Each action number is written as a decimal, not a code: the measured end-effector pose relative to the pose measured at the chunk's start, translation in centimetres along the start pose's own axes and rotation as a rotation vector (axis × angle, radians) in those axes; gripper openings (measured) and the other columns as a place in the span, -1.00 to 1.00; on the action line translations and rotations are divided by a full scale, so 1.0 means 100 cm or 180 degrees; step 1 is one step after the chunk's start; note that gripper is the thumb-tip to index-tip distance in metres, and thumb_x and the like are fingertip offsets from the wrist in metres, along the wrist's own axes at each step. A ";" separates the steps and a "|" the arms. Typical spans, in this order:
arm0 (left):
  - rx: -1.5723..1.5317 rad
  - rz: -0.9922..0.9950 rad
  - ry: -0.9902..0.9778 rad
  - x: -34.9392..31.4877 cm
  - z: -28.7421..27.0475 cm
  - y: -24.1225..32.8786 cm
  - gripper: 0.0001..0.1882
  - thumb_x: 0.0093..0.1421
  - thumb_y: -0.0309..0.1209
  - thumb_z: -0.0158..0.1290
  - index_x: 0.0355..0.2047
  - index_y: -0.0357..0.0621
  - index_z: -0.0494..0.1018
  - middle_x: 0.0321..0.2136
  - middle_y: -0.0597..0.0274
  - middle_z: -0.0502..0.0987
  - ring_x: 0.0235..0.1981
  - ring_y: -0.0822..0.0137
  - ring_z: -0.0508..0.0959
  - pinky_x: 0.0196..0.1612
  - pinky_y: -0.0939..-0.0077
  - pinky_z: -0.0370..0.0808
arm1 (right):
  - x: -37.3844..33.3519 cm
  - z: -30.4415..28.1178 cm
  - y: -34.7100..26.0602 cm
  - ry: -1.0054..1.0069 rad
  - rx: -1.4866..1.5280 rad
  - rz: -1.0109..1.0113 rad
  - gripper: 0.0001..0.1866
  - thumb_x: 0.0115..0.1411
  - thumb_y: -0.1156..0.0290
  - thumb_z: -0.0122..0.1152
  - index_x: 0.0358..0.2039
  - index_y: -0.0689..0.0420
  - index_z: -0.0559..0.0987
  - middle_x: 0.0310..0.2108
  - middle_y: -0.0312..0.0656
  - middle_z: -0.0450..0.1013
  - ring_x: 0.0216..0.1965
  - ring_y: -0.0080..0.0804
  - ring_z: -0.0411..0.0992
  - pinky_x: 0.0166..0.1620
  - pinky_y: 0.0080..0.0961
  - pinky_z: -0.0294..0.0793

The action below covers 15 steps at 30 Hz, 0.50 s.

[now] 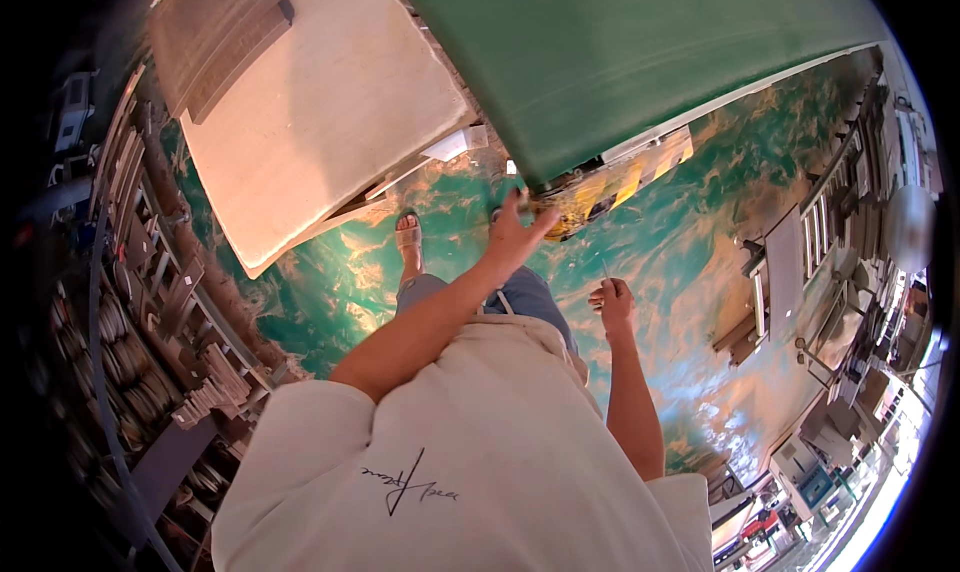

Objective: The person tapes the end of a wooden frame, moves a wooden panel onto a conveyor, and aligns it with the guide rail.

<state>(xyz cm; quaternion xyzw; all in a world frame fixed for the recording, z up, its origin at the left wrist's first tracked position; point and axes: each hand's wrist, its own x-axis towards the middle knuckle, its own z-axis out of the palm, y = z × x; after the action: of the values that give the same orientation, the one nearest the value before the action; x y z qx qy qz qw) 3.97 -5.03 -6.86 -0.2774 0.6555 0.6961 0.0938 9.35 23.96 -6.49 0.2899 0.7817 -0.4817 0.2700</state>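
My left hand (514, 238) reaches forward with its fingers apart and slightly blurred, holding nothing that I can see. It is close to the near corner of a green-topped table (640, 47) and the yellow-and-black patterned side (622, 186) below it. Lower and to the right, my right hand (615, 304) is closed at my side. A thin, slender piece (605, 269) sticks up from its fingers, too small to name.
A pale board stack (330, 137) lies to the left, with brown pieces (225, 47) on its far end. Boards and strips (215, 387) crowd the left side. Racks with panels (785, 272) stand at right. The floor (680, 302) is swirled green and dusty.
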 end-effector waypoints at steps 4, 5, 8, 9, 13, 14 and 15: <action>-0.0936 -0.0191 0.0020 0.012 0.033 0.009 0.20 -0.04 0.32 0.39 0.27 -0.46 0.22 0.08 -0.12 0.55 0.01 0.17 0.63 0.02 0.37 0.57 | 0.001 -0.007 -0.018 -0.0231 -0.0115 -0.0229 -0.69 0.45 0.23 0.05 -0.05 0.22 0.53 -0.40 -0.20 0.61 -0.38 -0.41 0.62 -0.33 -0.44 0.54; -0.0768 -0.0280 0.0012 0.014 0.034 0.009 0.12 0.03 0.24 0.38 0.27 -0.44 0.22 0.07 -0.08 0.55 0.01 0.20 0.62 0.02 0.36 0.56 | 0.000 -0.013 -0.016 -0.0217 -0.0079 -0.0233 -0.69 0.45 0.23 0.05 -0.05 0.22 0.54 -0.40 -0.20 0.61 -0.38 -0.41 0.61 -0.34 -0.45 0.54; -0.0440 -0.0525 -0.0041 0.014 0.031 0.002 -0.05 0.15 0.10 0.37 0.25 -0.42 0.28 0.02 0.00 0.56 -0.01 0.26 0.60 0.03 0.35 0.54 | -0.006 -0.036 0.001 -0.0227 -0.0013 -0.0138 -0.70 0.45 0.23 0.05 -0.05 0.22 0.54 -0.40 -0.20 0.61 -0.39 -0.41 0.61 -0.34 -0.45 0.53; -0.0457 -0.0590 -0.0116 0.014 0.031 0.001 -0.07 0.14 0.11 0.37 0.23 -0.42 0.31 0.01 0.01 0.57 -0.02 0.27 0.60 0.02 0.35 0.54 | -0.008 -0.043 0.007 -0.0227 -0.0020 -0.0033 -0.70 0.45 0.23 0.05 -0.05 0.22 0.54 -0.40 -0.20 0.61 -0.39 -0.40 0.61 -0.35 -0.46 0.53; -0.0160 -0.0514 0.0247 0.008 0.033 -0.001 -0.13 0.03 0.32 0.32 0.00 -0.27 0.59 -0.16 0.05 0.68 -0.08 0.21 0.67 -0.02 0.29 0.57 | -0.006 -0.058 0.011 -0.0125 0.0086 0.0207 -0.71 0.45 0.24 0.05 -0.05 0.20 0.54 -0.40 -0.22 0.60 -0.40 -0.42 0.61 -0.36 -0.50 0.52; -0.0323 -0.0544 0.0185 0.010 0.032 0.000 -0.16 0.05 0.29 0.32 0.01 -0.27 0.59 -0.15 0.07 0.68 -0.10 0.22 0.66 -0.03 0.30 0.57 | 0.001 -0.060 0.006 -0.0100 0.0110 0.0137 -0.72 0.46 0.23 0.05 -0.05 0.19 0.54 -0.40 -0.22 0.60 -0.40 -0.42 0.61 -0.37 -0.51 0.52; -0.0478 -0.0607 0.0096 0.006 0.032 0.009 -0.18 0.07 0.27 0.32 0.02 -0.26 0.58 -0.14 0.09 0.68 -0.12 0.23 0.66 -0.05 0.30 0.56 | 0.006 -0.061 0.001 -0.0055 0.0136 0.0106 -0.72 0.46 0.23 0.05 -0.05 0.19 0.53 -0.40 -0.23 0.60 -0.40 -0.43 0.61 -0.37 -0.52 0.51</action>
<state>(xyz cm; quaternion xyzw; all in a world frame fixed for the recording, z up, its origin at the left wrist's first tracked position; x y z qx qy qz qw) 2.23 -2.22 -6.47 -0.3552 0.5736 0.7269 0.1286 8.14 29.61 -4.56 0.3044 0.7640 -0.4962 0.2784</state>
